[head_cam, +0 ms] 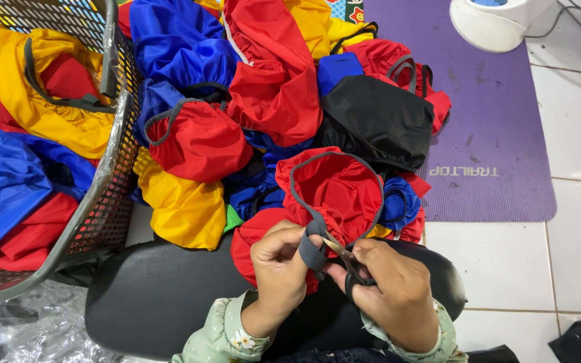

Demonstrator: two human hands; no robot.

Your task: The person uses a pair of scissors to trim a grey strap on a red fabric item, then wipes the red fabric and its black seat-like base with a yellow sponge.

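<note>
Pinching grey strap (313,250) between left hand (278,269) fingers (302,236); right hand (391,286) gripping scissors (347,263).

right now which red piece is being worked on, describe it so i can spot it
Start at the big heap of bright fabric pieces on the floor and go to its near edge. The red pouch there rests by a black cushion; unlike the others, its grey strap is pinched by the left hand while the right hand holds small scissors.

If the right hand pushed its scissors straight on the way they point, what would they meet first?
Most likely the grey strap pinched in the left hand: the scissors in the right hand point up-left at it. Actual contact is unclear.
</note>
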